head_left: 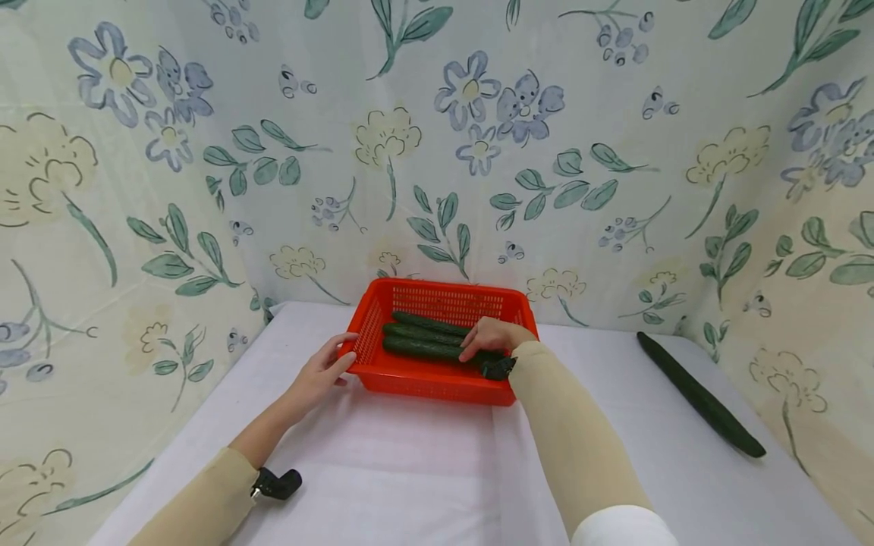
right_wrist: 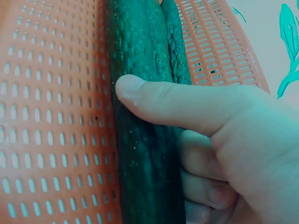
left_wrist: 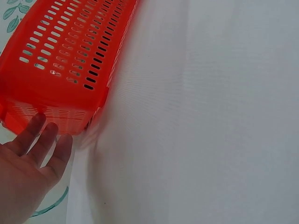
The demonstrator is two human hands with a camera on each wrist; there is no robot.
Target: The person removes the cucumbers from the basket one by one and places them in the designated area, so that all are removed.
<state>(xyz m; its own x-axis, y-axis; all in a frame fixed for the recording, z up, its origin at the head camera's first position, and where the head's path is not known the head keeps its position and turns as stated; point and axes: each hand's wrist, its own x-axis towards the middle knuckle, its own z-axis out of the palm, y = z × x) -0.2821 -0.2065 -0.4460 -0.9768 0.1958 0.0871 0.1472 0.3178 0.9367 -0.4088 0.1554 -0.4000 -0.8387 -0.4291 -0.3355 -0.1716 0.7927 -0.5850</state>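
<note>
A red plastic basket (head_left: 430,385) with slotted walls holds three long dark green cucumbers lying side by side. My right hand (head_left: 493,337) reaches into its right half and grips the front cucumber (head_left: 419,348). In the right wrist view the thumb (right_wrist: 154,99) lies across this cucumber (right_wrist: 145,154), with the other fingers curled on its far side. Behind it lie the middle cucumber (head_left: 415,331) and the back cucumber (head_left: 430,323), partly hidden by the hand. My left hand (head_left: 321,373) holds the basket's left rim; in the left wrist view several fingers (left_wrist: 58,156) rest against the end wall.
Another long cucumber (head_left: 699,394) lies slantwise on the white tablecloth (head_left: 403,470) at the right. Flower-patterned cloth (head_left: 437,189) rises behind the table and at both sides, close behind the basket. A black wrist device (head_left: 278,484) sits on the left forearm.
</note>
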